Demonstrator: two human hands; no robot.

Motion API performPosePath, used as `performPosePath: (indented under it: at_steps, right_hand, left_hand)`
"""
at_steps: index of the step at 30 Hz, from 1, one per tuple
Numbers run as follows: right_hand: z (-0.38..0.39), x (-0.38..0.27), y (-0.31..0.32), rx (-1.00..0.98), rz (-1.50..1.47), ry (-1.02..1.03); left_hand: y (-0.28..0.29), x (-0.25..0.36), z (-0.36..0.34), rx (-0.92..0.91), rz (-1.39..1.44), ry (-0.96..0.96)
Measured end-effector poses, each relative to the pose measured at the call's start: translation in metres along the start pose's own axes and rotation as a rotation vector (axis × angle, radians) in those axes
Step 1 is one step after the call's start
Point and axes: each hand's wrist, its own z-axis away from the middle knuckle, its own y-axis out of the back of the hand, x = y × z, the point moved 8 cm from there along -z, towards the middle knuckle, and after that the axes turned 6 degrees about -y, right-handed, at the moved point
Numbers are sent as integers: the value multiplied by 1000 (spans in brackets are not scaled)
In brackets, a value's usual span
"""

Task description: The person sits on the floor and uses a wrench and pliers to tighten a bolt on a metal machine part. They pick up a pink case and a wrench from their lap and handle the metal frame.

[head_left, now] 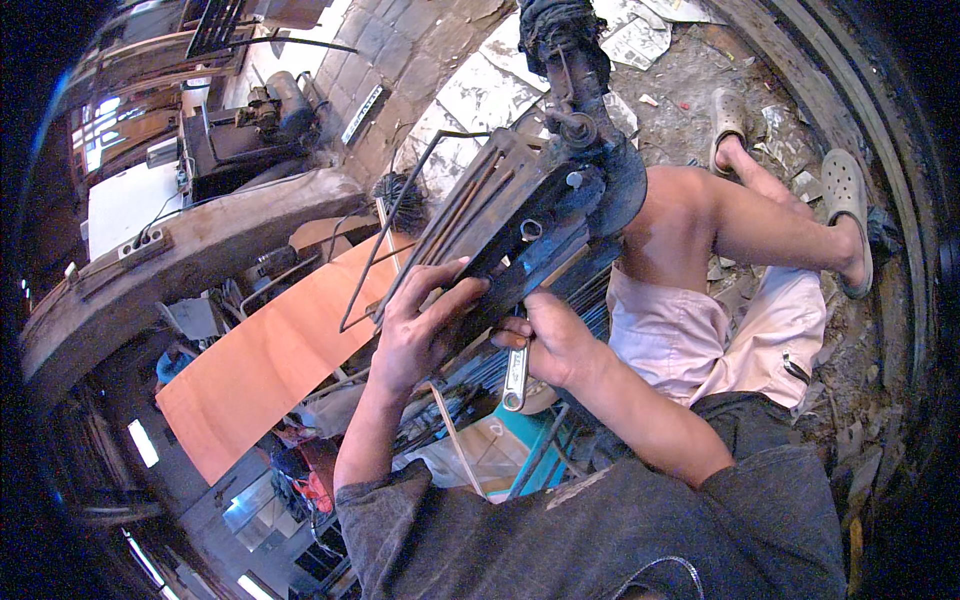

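A dark, greasy metal machine assembly [570, 240] with bolts and a round housing runs down the middle of the head view. At its lower left edge, my left hand [425, 315] has its fingers curled in against the metal; what the fingertips hold is hidden. My right hand [560, 342] is just below the assembly, closed around a silver wrench [516, 372]. The wrench's ring end points down toward me, and its other end is out of sight. Left of the assembly lies a slotted metal frame [462, 215] with thin rods.
A long orange sheet [270, 350] slopes away on the left, beside a thick curved wooden beam [190, 215]. Behind it stands a motor [285, 105] on a dark bench. Papers [490, 95] litter the floor. My bare legs and grey clogs [845, 185] extend at right.
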Motion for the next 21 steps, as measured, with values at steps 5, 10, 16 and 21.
performPosePath:
  at_steps: [5, 10, 16, 21]
  right_hand:
    - [2, 8, 6, -116, -102, -6]
    - [-7, 2, 4, -195, -66, -23]
    - [-4, 1, 1, -163, -31, -66]
    - [-1, -3, -4, -54, 40, -68]
  left_hand:
    - [2, 2, -1, -12, -28, 17]
    - [1, 0, -1, 4, -21, -20]
    - [0, 1, -1, 5, -21, -42]
    - [-2, 1, 3, -23, -20, -29]
